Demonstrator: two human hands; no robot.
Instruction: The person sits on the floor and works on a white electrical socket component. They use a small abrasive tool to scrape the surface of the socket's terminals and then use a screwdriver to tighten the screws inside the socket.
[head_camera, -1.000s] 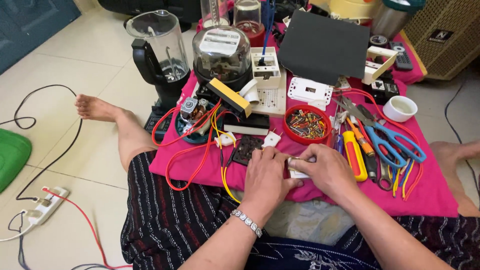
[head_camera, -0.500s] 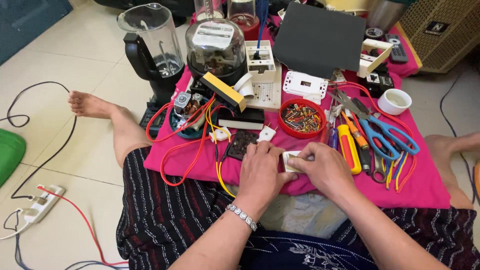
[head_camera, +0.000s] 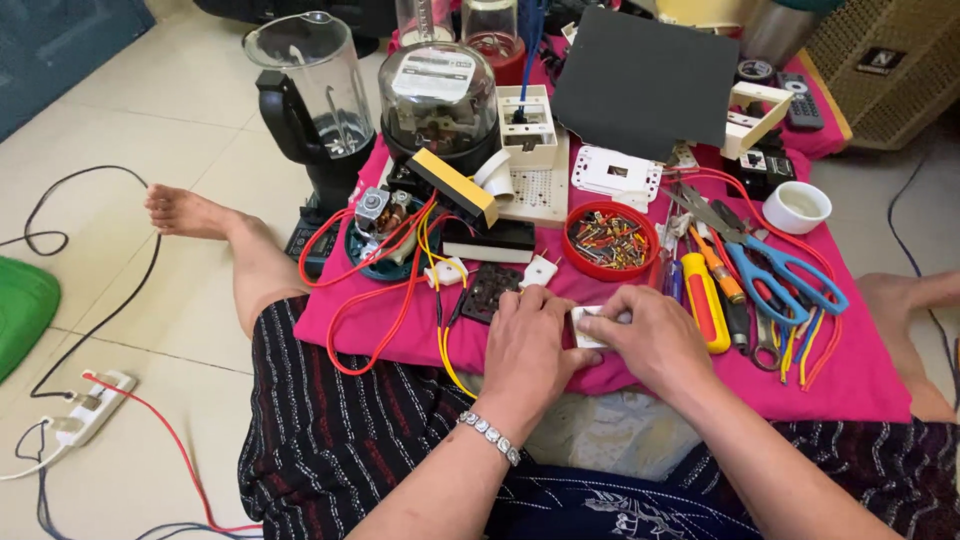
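The small white part (head_camera: 590, 325) sits between your two hands at the near edge of the pink cloth (head_camera: 860, 375), mostly hidden by your fingers. Your left hand (head_camera: 530, 345) pinches its left end and your right hand (head_camera: 655, 335) closes over its right side. Just beyond lie a black plate (head_camera: 490, 290) and a red bowl (head_camera: 610, 240) of screws; screwdrivers (head_camera: 705, 300) lie to the right.

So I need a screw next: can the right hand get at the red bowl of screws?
Probably yes: the red bowl lies just beyond the right hand, nothing between, though both hands hold a small white part.
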